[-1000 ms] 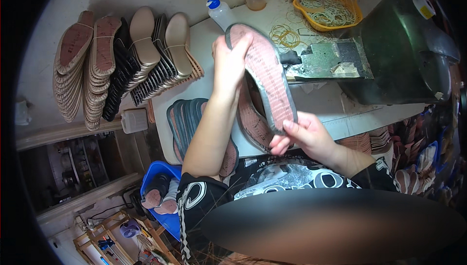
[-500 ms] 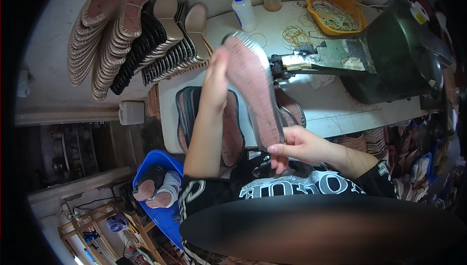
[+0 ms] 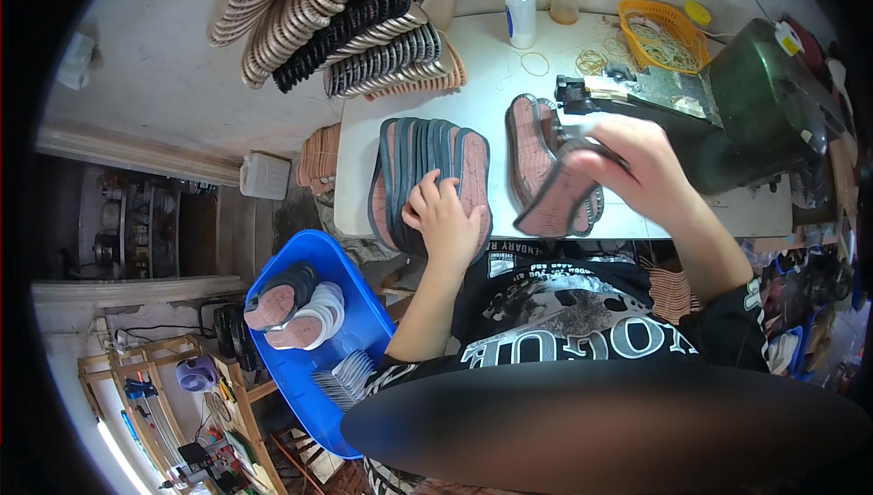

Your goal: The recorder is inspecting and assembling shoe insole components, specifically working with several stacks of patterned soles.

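My right hand (image 3: 639, 166) grips a shoe insole (image 3: 562, 193) with a pinkish-brown face and dark edge, holding it tilted. Below that insole lies a small pile of similar insoles (image 3: 529, 148) with ribbed edges, on the white table (image 3: 436, 59). To their left, several dark-edged insoles (image 3: 397, 154) are stacked in an overlapping row. Resting on this stack, my left hand (image 3: 447, 222) has its fingers apart, the tips touching the insoles. Beyond my right hand, the arm of a green machine (image 3: 764, 100) reaches over the table.
Bundled insoles (image 3: 309, 13) fill the back left. Behind the table's middle stand a white bottle (image 3: 521, 22) and a red-tipped bottle (image 3: 564, 6). An orange basket (image 3: 668, 27) holds rubber bands. At lower left sits a blue tub (image 3: 359, 290) with more insoles.
The insole has left the machine's arm and come down over the right-hand pile in my right hand. My left hand has let go of it and moved onto the left stack.
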Demonstrator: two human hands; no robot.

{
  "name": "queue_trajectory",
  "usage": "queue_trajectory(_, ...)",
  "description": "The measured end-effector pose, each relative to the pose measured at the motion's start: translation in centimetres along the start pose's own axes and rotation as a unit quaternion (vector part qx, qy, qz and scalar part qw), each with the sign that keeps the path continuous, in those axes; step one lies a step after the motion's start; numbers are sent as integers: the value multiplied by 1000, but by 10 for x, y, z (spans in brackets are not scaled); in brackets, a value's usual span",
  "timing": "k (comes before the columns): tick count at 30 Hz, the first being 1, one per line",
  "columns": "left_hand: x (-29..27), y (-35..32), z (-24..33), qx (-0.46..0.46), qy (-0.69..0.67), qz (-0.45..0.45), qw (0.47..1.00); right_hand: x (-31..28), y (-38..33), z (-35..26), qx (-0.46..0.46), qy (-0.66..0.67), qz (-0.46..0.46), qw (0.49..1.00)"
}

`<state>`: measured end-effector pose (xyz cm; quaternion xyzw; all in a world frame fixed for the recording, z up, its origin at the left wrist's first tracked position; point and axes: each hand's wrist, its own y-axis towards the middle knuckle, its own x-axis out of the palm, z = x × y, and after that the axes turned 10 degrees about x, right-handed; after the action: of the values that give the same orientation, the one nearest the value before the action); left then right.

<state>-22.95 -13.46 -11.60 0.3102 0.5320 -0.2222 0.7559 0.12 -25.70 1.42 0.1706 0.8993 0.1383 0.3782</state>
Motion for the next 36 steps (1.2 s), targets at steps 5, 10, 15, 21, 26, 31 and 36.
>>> queue_trajectory(5,10,-1,3,8,71,-25,997,61,44,16,26,-172,40,984)
queue_trajectory(10,16,-8,3,41,48,4,998,133,-11,16,-26,-183,-20,982)
queue_trajectory(15,3,-9,7,84,-11,19,996,163,-61,47,19,-216,-137,967)
queue_trajectory(21,0,-8,7,67,-16,24,997,154,-64,52,91,-187,44,977)
queue_trajectory(26,-7,-1,-6,6,-44,14,999,149,-74,53,105,-144,22,984)
queue_trajectory(31,-8,5,-8,32,-32,27,999,137,-81,49,79,-24,-16,996)
queue_trajectory(36,-7,5,0,42,46,-11,998,130,-83,54,74,15,-34,997)
